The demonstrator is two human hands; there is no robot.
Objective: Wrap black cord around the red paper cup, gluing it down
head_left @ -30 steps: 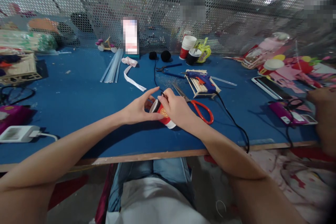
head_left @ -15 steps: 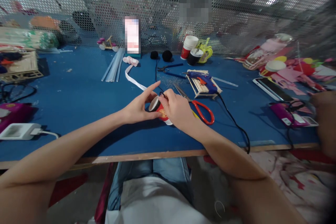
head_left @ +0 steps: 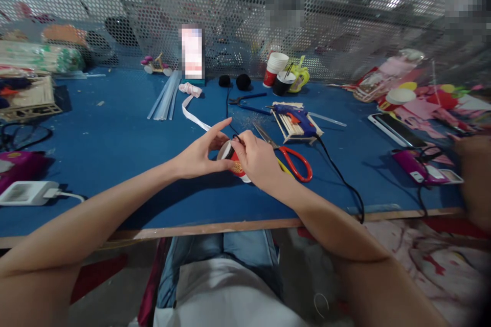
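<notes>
A red and white paper cup (head_left: pixel 237 167) lies tilted between my two hands, its open end toward my left hand. My left hand (head_left: pixel 199 156) steadies it with the thumb along the near side; its index finger points up and away. My right hand (head_left: pixel 259 160) is closed around the other end, fingertips at the dark band near the rim. Black yarn (head_left: pixel 227 104) runs from the black balls at the back toward my fingers. A white ribbon (head_left: pixel 195 119) leads from a pinkish coil to behind my left hand. Red-handled scissors (head_left: pixel 294 164) lie right beside my right hand.
A blue glue gun (head_left: pixel 299 118) rests on a stick rack, its cord trailing right. Pliers (head_left: pixel 249 101), glue sticks (head_left: pixel 165 96) and stacked cups (head_left: pixel 275 69) stand farther back. A phone (head_left: pixel 397 130) and purple box (head_left: pixel 420 167) lie right, near another person's blurred arm (head_left: pixel 475 179).
The cup has turned slightly in my hands, and the view has shifted a little. Both hands keep their hold; the things on the table stay where they were.
</notes>
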